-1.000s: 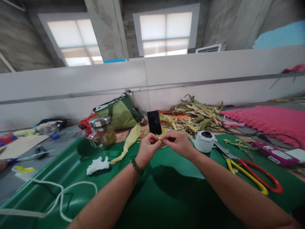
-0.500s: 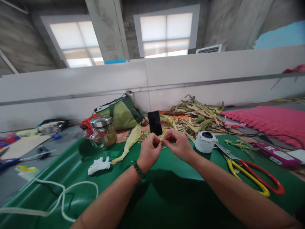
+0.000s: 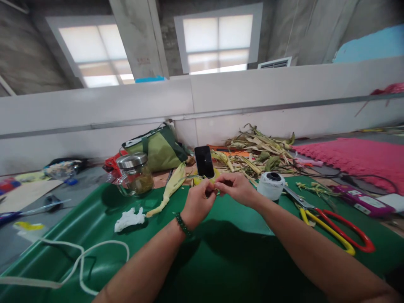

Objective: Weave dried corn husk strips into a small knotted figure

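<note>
A small yellowish strip (image 3: 216, 190), apparently corn husk, is pinched at the fingertips of the left hand (image 3: 201, 199) and right hand (image 3: 236, 190) above a green-covered table (image 3: 101, 219), mostly hidden. It looks light, supple and easily torn, best held near its ends. A phone (image 3: 204, 161) crowds the far side; a white spool (image 3: 270, 190) and scissors (image 3: 308, 206) sit right, a pale husk (image 3: 173, 185) left.

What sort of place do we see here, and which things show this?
Probably a craft workshop: large scissors and what looks like a white spool are on a green-covered worktop, with a heap of dry husks behind them.
</note>
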### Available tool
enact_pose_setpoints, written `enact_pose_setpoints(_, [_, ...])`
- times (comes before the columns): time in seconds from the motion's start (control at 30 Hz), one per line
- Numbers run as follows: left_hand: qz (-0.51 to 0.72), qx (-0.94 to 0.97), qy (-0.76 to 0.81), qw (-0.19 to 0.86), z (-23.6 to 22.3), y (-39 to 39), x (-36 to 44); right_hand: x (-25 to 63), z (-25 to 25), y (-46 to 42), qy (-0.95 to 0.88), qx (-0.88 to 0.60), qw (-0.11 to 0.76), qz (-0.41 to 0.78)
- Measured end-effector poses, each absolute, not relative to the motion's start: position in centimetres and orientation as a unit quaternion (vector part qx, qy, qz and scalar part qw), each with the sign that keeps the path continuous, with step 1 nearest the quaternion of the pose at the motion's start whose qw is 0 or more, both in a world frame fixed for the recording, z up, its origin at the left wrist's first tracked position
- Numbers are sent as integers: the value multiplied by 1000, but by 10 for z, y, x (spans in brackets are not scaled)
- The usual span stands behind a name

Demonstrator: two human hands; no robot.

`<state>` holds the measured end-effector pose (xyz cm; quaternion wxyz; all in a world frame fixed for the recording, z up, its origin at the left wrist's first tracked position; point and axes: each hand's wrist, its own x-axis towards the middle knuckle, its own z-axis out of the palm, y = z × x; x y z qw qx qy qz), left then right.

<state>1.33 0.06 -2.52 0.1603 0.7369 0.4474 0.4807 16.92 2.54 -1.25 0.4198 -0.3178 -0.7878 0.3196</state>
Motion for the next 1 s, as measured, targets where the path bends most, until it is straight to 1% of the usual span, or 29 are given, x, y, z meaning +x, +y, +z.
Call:
enact_pose_setpoints(0.07, [475, 736, 446, 181, -26, 0, 16, 174, -8, 28, -817, -315, 383, 294])
enact_pose_setpoints(0.2, [463, 717, 452, 260, -22, -1, 18, 177, -6, 25, -843, -316, 407, 153])
enact_pose_setpoints(0.3, [427, 727, 445, 302, -19, -4, 19, 174, -7, 22, -847, -301, 423, 113])
enact_pose_setpoints(0.4, [368, 753, 415, 355, -20, -9, 23, 173, -6, 24, -827, -304, 458, 119])
enact_pose_setpoints(0.47, [333, 748, 388, 423, -20, -11, 25, 176, -4, 27, -806, -314, 481, 140])
enact_pose_setpoints(0.5, [338, 732, 382, 452, -20, -10, 25, 178, -2, 29, -799, -320, 486, 151])
enact_pose_setpoints(0.53, [365, 703, 386, 472, -19, -9, 24, 181, 0, 31, -799, -325, 479, 162])
enact_pose_setpoints(0.6, [402, 648, 401, 508, -16, -5, 18, 185, 3, 33, -822, -331, 429, 177])
enact_pose_setpoints(0.67, [402, 625, 406, 532, -13, -1, 12, 188, 3, 34, -856, -325, 358, 182])
enact_pose_setpoints(0.73, [391, 618, 404, 550, -11, 1, 8, 188, 2, 33, -880, -305, 313, 184])
enact_pose_setpoints(0.9, [376, 613, 391, 574, -10, -2, 10, 187, 1, 32, -874, -290, 330, 206])
enact_pose_setpoints(1.0, [388, 604, 396, 572, -9, -2, 10, 190, 5, 31, -884, -279, 313, 205])
